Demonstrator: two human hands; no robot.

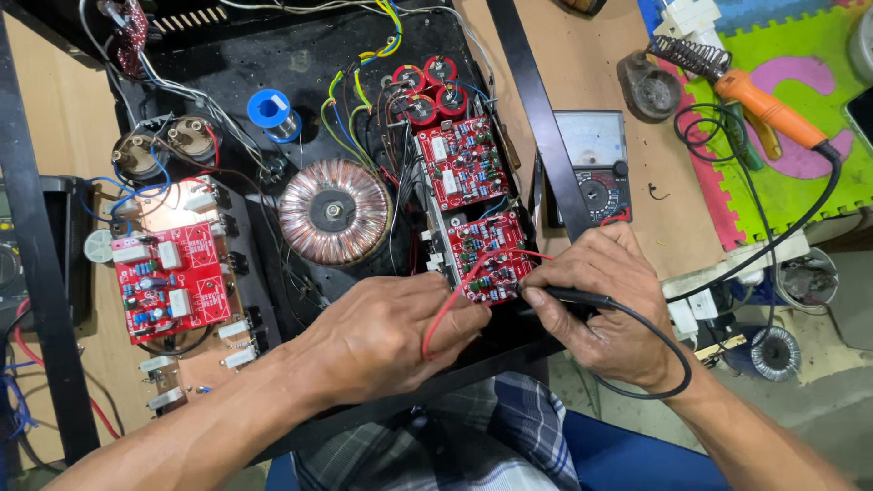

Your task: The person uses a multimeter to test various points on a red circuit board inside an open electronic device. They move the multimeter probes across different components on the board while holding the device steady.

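Both forearms are bare, no sleeves, watch or rings showing on the left hand (382, 341) or right hand (611, 305). Below them, a blue-and-white plaid garment (473, 445) covers the lap

wires (364, 109) crowding boards, toroid (335, 211) blocking centre

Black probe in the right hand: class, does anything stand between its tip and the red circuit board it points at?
Nothing visible does. The right hand holds the black probe with its tip at the edge of the red circuit board.
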